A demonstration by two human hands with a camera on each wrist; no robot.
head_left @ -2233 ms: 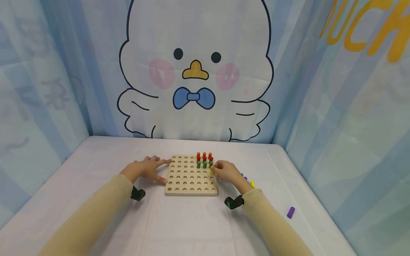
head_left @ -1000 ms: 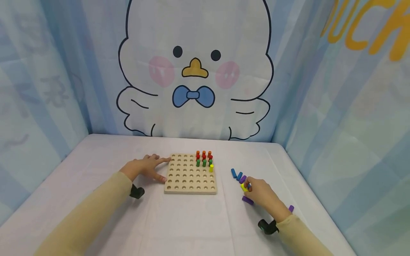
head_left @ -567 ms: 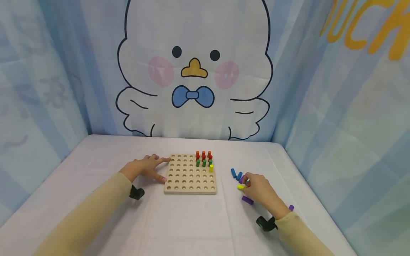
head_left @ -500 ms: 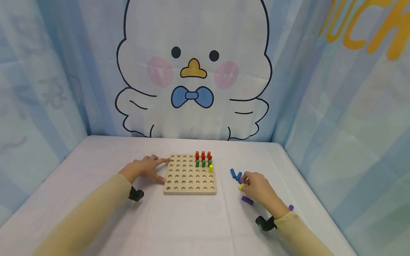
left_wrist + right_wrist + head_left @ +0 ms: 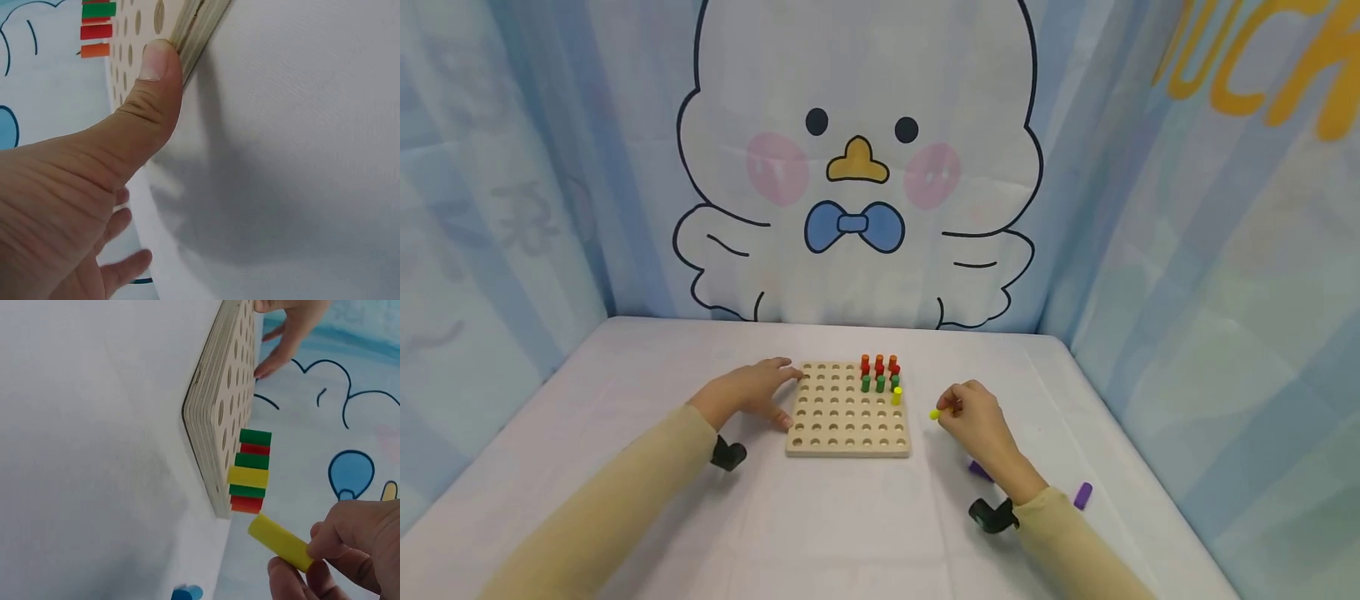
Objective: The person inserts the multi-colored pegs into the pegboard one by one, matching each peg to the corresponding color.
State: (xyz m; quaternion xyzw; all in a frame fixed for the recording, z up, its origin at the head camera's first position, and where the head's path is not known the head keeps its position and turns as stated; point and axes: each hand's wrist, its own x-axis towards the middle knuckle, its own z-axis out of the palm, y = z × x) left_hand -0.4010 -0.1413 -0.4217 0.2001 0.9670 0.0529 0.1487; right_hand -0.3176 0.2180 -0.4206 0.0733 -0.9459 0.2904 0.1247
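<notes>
A square wooden pegboard with rows of round holes lies on the table. Orange, red and green pegs stand upright in its far right corner, and one yellow peg stands in front of the nearest green one. My left hand touches the board's left edge, thumb and fingers extended; in the left wrist view the thumb rests against the board's rim. To the right of the board, my right hand pinches another yellow peg between thumb and fingers, in the air and apart from the board.
Two purple pegs lie on the table at the right, one purple peg partly hidden by my right forearm, another purple peg farther right. A blue peg shows at the bottom of the right wrist view. A printed curtain hangs behind.
After reaching to the loose pegs at the right, my right hand has taken up a yellow peg and moved left toward the board. The left hand stays at the board's left edge, its fingers slightly shifted.
</notes>
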